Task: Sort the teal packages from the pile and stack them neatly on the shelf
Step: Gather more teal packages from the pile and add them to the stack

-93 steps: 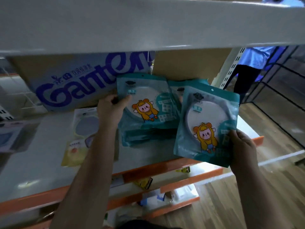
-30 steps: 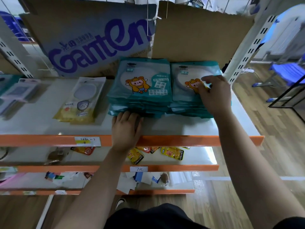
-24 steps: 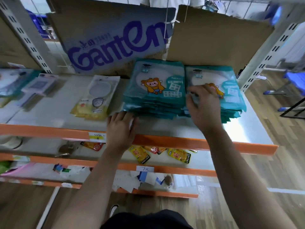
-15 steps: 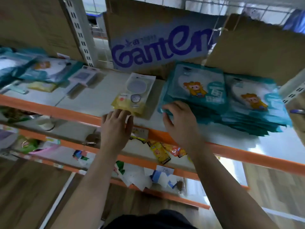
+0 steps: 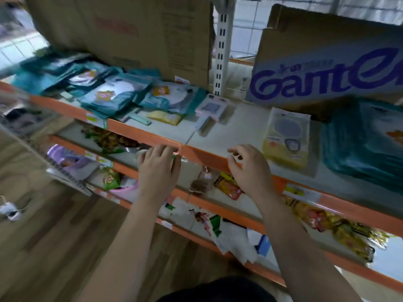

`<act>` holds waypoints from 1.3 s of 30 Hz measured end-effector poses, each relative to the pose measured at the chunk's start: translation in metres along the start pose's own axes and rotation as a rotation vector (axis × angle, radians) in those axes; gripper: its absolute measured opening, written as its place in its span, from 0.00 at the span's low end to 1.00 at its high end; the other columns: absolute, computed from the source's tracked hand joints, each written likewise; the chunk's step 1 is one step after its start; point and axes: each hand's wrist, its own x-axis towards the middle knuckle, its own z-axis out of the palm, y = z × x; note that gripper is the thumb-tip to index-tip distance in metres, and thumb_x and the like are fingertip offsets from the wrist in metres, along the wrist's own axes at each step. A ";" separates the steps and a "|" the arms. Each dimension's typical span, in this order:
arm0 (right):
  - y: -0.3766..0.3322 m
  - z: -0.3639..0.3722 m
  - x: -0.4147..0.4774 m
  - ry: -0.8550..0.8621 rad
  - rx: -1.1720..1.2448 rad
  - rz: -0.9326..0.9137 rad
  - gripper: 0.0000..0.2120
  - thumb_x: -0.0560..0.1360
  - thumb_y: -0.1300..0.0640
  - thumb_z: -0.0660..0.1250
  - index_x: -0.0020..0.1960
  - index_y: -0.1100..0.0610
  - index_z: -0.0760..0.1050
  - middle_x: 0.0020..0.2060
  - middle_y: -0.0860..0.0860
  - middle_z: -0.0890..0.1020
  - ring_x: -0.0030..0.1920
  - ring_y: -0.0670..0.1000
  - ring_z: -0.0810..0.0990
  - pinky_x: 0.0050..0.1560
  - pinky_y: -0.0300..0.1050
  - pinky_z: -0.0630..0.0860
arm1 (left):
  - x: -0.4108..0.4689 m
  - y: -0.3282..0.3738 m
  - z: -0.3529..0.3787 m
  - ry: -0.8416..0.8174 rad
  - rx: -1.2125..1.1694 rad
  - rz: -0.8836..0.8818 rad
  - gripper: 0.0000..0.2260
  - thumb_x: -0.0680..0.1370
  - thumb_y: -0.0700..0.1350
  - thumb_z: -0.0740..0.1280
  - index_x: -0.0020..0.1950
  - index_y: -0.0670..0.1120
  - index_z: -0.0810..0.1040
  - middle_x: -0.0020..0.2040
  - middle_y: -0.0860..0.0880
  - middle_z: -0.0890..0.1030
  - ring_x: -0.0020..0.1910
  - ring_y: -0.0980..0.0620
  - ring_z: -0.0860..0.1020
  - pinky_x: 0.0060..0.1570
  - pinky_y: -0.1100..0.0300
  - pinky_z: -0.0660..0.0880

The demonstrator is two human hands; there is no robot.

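At the far left of the shelf (image 5: 229, 127), a loose, blurred pile of teal packages (image 5: 104, 92) lies in front of a brown cardboard box (image 5: 130, 33). The left hand (image 5: 159, 164) sits at the shelf's orange front edge, its fingers (image 5: 161, 152) straight and close together, holding nothing. The right hand (image 5: 250, 168) hangs over the same edge, fingers (image 5: 237, 149) loosely curled and slightly spread, also holding nothing. Just to its right lies a yellow package (image 5: 285, 138), and beyond that a neat teal stack (image 5: 366, 144) under a blue printed box (image 5: 327, 75).
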 end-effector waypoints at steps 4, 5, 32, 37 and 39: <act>-0.035 0.035 0.026 0.000 0.017 -0.031 0.09 0.78 0.55 0.64 0.55 0.56 0.79 0.48 0.50 0.79 0.48 0.49 0.76 0.47 0.40 0.71 | 0.014 -0.048 -0.013 0.045 -0.001 -0.015 0.13 0.81 0.50 0.58 0.57 0.46 0.79 0.58 0.46 0.79 0.58 0.43 0.76 0.58 0.49 0.64; -0.043 0.043 0.032 -0.015 0.018 -0.038 0.09 0.78 0.55 0.64 0.56 0.55 0.79 0.48 0.49 0.79 0.48 0.48 0.76 0.46 0.38 0.69 | 0.019 -0.058 -0.015 0.053 -0.002 -0.028 0.14 0.80 0.50 0.58 0.57 0.46 0.79 0.58 0.46 0.79 0.57 0.43 0.76 0.57 0.49 0.64; -0.170 0.260 0.298 -0.063 0.028 0.126 0.16 0.78 0.51 0.65 0.60 0.59 0.79 0.46 0.56 0.84 0.45 0.55 0.81 0.44 0.50 0.79 | 0.238 -0.313 -0.008 0.051 -0.020 -0.178 0.12 0.80 0.49 0.63 0.60 0.45 0.79 0.57 0.45 0.79 0.57 0.44 0.76 0.58 0.48 0.64; -0.178 0.278 0.313 -0.118 -0.133 0.293 0.23 0.76 0.39 0.64 0.63 0.55 0.72 0.48 0.55 0.82 0.46 0.58 0.80 0.40 0.48 0.76 | 0.266 -0.346 0.006 -0.013 -0.081 -0.094 0.12 0.81 0.49 0.62 0.60 0.46 0.78 0.57 0.46 0.79 0.56 0.45 0.76 0.59 0.48 0.66; -0.184 0.285 0.314 -0.139 -0.205 0.379 0.28 0.74 0.33 0.62 0.63 0.53 0.68 0.50 0.55 0.81 0.49 0.59 0.80 0.41 0.48 0.74 | 0.279 -0.360 0.012 -0.032 -0.109 -0.024 0.12 0.81 0.48 0.61 0.59 0.45 0.79 0.56 0.45 0.80 0.54 0.44 0.77 0.57 0.47 0.67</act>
